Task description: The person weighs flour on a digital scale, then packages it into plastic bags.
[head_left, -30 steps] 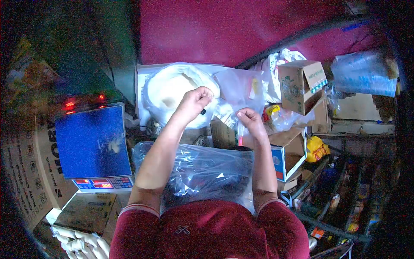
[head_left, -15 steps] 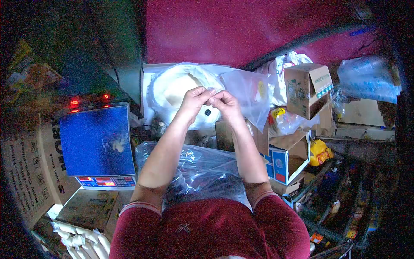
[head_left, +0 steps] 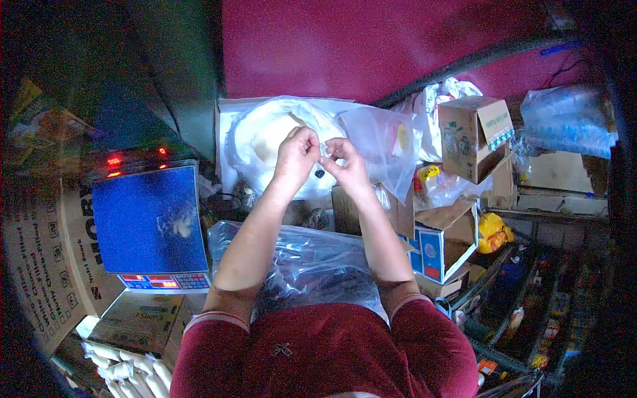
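My left hand (head_left: 296, 154) and right hand (head_left: 345, 166) are pinching the thin clear plastic bag (head_left: 385, 149) between them, right of the flat blue scale (head_left: 149, 222).

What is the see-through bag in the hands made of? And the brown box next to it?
The bag looks like thin clear plastic, glossy and crinkled; the things behind it show through. The box looks like brown cardboard, matt, with a folded flap at the top.
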{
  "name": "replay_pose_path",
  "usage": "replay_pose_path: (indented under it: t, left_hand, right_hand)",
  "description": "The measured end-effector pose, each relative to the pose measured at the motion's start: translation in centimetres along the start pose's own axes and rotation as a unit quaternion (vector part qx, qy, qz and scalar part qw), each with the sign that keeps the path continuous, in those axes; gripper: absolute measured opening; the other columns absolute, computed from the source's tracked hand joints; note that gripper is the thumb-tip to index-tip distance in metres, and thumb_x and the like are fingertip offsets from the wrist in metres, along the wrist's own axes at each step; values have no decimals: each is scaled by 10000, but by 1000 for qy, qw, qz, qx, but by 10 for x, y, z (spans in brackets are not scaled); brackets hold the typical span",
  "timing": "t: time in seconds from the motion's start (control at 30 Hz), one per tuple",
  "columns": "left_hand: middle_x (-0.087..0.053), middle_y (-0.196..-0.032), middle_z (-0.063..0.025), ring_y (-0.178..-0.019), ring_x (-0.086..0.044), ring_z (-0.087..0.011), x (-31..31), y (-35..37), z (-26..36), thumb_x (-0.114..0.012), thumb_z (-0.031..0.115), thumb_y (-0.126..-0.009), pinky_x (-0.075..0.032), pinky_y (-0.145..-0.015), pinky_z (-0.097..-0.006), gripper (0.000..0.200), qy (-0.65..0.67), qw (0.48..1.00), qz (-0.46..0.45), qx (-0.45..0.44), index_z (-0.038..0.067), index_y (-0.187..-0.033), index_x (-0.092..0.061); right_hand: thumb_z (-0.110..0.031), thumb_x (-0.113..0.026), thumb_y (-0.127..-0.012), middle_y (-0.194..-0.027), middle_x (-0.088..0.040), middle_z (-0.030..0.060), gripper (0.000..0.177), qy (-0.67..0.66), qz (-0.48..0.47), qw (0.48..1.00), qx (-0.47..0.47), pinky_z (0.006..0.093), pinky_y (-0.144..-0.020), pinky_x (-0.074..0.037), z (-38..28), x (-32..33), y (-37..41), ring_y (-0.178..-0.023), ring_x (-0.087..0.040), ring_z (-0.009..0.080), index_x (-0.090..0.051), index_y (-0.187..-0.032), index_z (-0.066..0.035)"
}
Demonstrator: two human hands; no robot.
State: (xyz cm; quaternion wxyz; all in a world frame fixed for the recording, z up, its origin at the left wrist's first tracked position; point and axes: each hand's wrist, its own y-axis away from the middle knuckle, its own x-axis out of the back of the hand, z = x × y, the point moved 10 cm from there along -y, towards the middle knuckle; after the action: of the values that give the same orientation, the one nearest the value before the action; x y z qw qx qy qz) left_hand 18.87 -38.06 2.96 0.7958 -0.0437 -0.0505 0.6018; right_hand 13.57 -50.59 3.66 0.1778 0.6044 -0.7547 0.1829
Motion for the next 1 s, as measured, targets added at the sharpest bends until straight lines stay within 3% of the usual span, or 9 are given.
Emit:
replay_pose_path:
  t: [0.07, 0.17, 0.4, 0.5, 0.6, 0.7, 0.8, 0.83, 1.0]
  left_hand:
    - [-512, -780, -92, -668, -546, -191, -5, 0, 0, -565, -93, -690, -457, -599, -305, 148, 12, 1000, -13, -2, 18, -772, -514]
    - [-514, -808, -92, -685, -553, -208, -8, 2, 10, -574, -80, -694, -462, -619, -313, 137, -26, 999, -24, -40, 25, -772, -534]
    - [-562, -910, -98, -813, -603, -272, -16, 10, 15, -563, -60, -709, -490, -710, -346, 165, -184, 977, -75, -75, 50, -808, -637]
    - [-603, -979, -118, -881, -608, -281, -4, 4, 16, -534, -32, -739, -491, -771, -360, 227, -237, 966, -49, -89, 67, -902, -658]
    - [-604, -980, -120, -901, -601, -285, 36, -5, 26, -511, 10, -778, -479, -799, -361, 208, -235, 969, 49, -48, 61, -929, -646]
    - [-592, -1034, -139, -887, -595, -256, 55, -9, 29, -515, 27, -790, -479, -758, -329, 223, -254, 962, 81, -52, 25, -979, -633]
    - [-573, -1075, -126, -834, -578, -204, 70, -11, 16, -509, 40, -809, -468, -723, -299, 247, -119, 985, 122, 38, 32, -1024, -630]
    - [-555, -1096, -116, -816, -546, -155, 73, -8, 0, -511, 51, -817, -450, -718, -270, 264, -40, 987, 138, 74, 31, -1056, -622]
    - [-555, -1097, -113, -861, -547, -161, 88, -10, 4, -518, 24, -799, -439, -767, -266, 293, -93, 982, 157, 51, 21, -1076, -613]
  right_hand:
    - [-81, -669, -693, -854, -619, 109, 241, 70, 3, 996, 56, 329, -606, -481, -9, -1, -9, -723, -619, 202, -594, -918, -38]
    - [-76, -655, -664, -875, -621, 147, 297, 230, -28, 972, 25, 365, -625, -495, 6, -8, -21, -751, -636, 246, -592, -952, -36]
    - [-114, -672, -695, -841, -605, 86, 344, 127, -7, 990, -60, 310, -654, -476, 22, 19, -36, -699, -575, 190, -585, -1018, -36]
    - [-149, -664, -761, -860, -597, 55, 345, -104, -129, 982, -85, 285, -690, -463, 27, -7, -32, -710, -571, 167, -562, -1064, -18]
    - [-203, -647, -811, -870, -585, 29, 356, -265, -88, 940, -195, 275, -723, -450, 85, -7, -33, -744, -562, 144, -544, -1089, -7]
    - [-275, -636, -802, -888, -609, 87, 421, 83, -168, 963, -193, 316, -776, -465, 170, -27, -35, -822, -586, 179, -534, -1152, -65]
    - [-331, -616, -791, -983, -614, 127, 435, 402, -242, 872, -137, 366, -810, -470, 234, -79, -20, -926, -600, 237, -539, -1159, -112]
    - [-337, -609, -786, -1066, -596, 138, 439, 453, -266, 836, -159, 407, -832, -457, 244, -94, -16, -995, -578, 287, -533, -1137, -85]
    - [-291, -592, -784, -1134, -543, 147, 450, 483, -243, 822, -177, 435, -847, -445, 270, -126, -29, -1078, -525, 285, -489, -1139, -34]
